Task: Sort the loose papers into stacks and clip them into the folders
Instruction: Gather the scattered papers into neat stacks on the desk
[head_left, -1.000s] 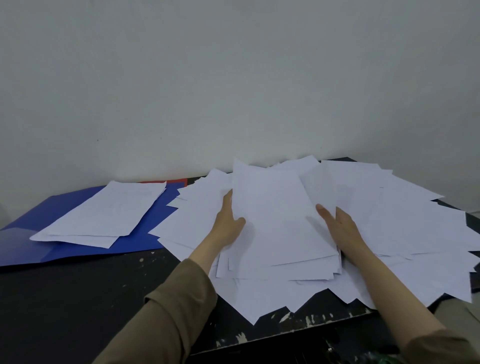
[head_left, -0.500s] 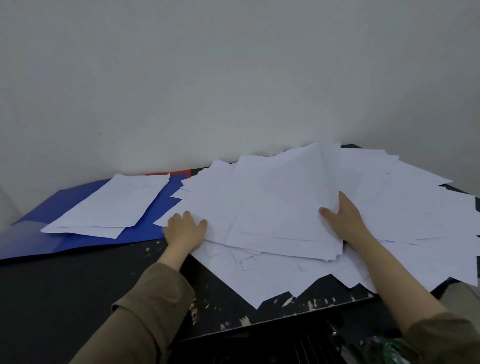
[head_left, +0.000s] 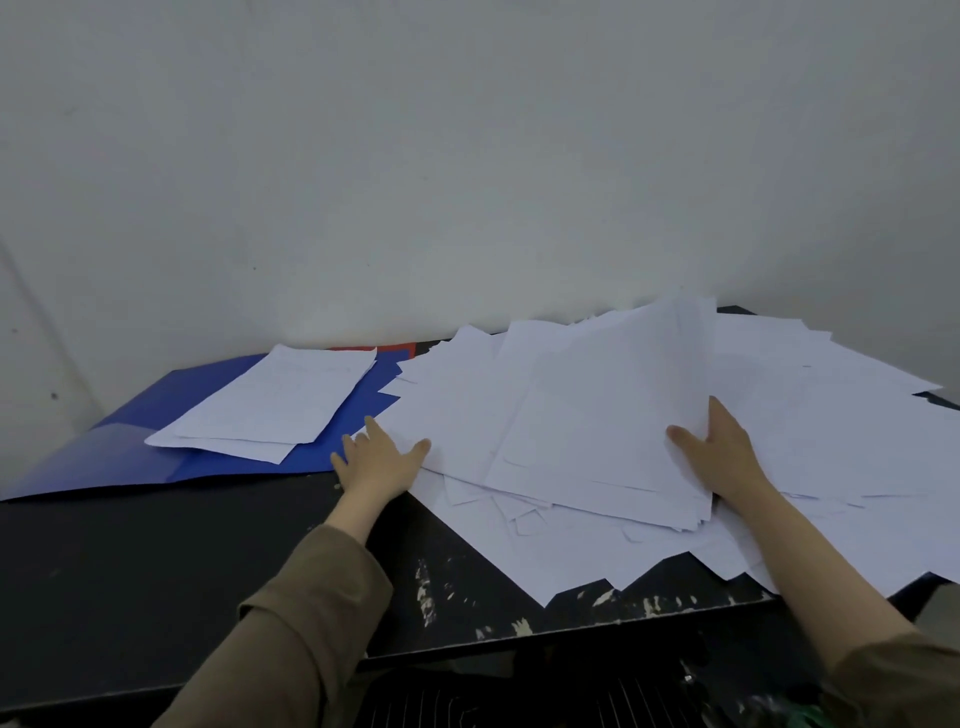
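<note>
Since a second ago the left hand (head_left: 382, 457) has left the gathered bundle of sheets (head_left: 597, 415) and slid out to the left margin of the loose paper pile (head_left: 831, 415), so gathering looks under way, with nothing clipped yet. It now lies flat, fingers spread and holding nothing, beside the blue folder (head_left: 130, 447) and its small paper stack (head_left: 270, 405) at the desk's (head_left: 156, 571) left rear, while the right hand (head_left: 724, 452) grasps the bundle's right edge, tilting it up over the pile covering the desk's right side

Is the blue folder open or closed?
Open. The blue folder lies spread flat on the black table, and a small stack of papers sits on its inside.
</note>
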